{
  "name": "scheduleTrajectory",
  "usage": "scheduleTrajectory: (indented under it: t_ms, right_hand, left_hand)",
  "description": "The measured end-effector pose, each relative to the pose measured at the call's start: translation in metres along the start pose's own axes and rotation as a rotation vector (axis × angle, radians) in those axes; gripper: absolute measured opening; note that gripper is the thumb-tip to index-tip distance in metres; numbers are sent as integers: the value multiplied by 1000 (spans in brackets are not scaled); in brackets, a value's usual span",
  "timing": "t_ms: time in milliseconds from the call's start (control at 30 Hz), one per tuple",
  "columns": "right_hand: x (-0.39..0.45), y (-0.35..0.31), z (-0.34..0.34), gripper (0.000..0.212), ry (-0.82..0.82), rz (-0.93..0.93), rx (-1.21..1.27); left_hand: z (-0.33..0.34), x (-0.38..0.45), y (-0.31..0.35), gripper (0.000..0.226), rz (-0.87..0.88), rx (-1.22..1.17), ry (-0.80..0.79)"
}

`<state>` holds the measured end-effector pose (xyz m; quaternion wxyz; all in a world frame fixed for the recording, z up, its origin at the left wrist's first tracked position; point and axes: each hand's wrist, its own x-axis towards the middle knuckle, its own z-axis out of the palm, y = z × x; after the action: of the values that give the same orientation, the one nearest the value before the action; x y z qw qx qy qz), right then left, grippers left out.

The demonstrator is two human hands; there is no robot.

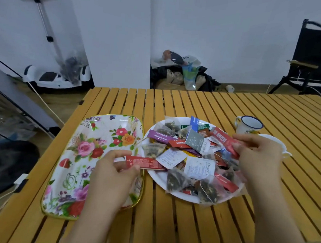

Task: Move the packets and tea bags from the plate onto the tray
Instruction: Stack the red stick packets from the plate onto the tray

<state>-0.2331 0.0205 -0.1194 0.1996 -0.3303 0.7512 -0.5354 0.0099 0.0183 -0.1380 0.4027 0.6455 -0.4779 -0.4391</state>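
A white round plate (158, 178) holds a heap of several packets and mesh tea bags (191, 155). To its left lies a flowered tray (92, 142) with a gold rim, nothing on it. My left hand (113, 172) pinches a long red stick packet (145, 162) over the gap between tray and plate. My right hand (259, 155) holds another red stick packet (224, 139) above the plate's right side.
The slatted wooden table (188, 223) carries a white enamel mug (248, 124) with a dark rim at the right, and a white dish (276, 143) partly hidden behind my right hand. Bags, a scooter and a black chair stand on the floor beyond.
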Motion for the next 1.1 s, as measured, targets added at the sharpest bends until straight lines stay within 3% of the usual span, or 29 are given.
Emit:
scheduleTrajectory:
  t_ms: [233,333,433,600,800,967,1100]
  right_hand:
    - [-10,-8,-3,22,3,-49,174]
    - [-13,-11,-3,21,-12,-70,210]
    - [-18,-17,-2,22,-51,-86,273]
    - [-22,-24,-4,25,-289,-50,459]
    - [-21,-21,3,27,-589,77,576]
    - [-26,-27,11,31,-712,32,587]
    - [-29,-25,21,29,-746,-9,471]
  left_hand:
    - [-12,6,4,15,82,-73,169]
    - [-11,9,3,6,71,-73,110]
    - [-9,12,-3,12,41,-12,27]
    - [-11,15,-4,19,96,-59,153]
    - [-16,12,6,25,33,-394,317]
    - [-15,11,13,30,-131,-702,199]
    - [-9,10,17,25,-215,-778,57]
